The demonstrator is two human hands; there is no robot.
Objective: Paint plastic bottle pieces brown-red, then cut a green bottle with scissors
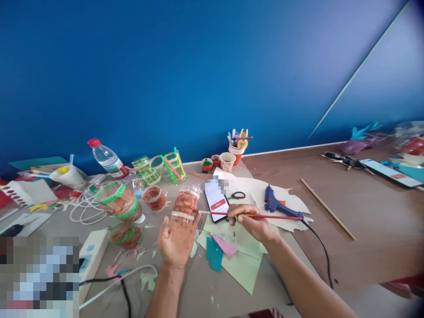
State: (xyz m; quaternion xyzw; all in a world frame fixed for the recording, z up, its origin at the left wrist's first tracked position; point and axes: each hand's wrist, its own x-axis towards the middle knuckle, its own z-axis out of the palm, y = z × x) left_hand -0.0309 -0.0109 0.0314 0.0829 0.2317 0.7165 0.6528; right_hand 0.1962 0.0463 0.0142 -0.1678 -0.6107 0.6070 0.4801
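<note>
My left hand [178,242], palm up, supports a clear plastic bottle piece [186,201] coated in reddish-brown paint, with a whitish band near its lower end. Most of the fingers are hidden at the bottle piece. Between the fingers of my right hand [248,219] is a long red-handled paintbrush [278,217], its tip pointing left and close to the painted piece. A paper cup of reddish-brown paint [154,198] stands just left of the bottle piece. Behind my right hand lies a phone [217,198] with its screen lit.
A blue glue gun [281,204] with a black cord rests on white paper at right. Green paper [243,269] and scraps lie in front. Painted containers [115,201], a red-capped water bottle [107,159] and a power strip [92,251] stand left. A wooden stick [327,209] lies right.
</note>
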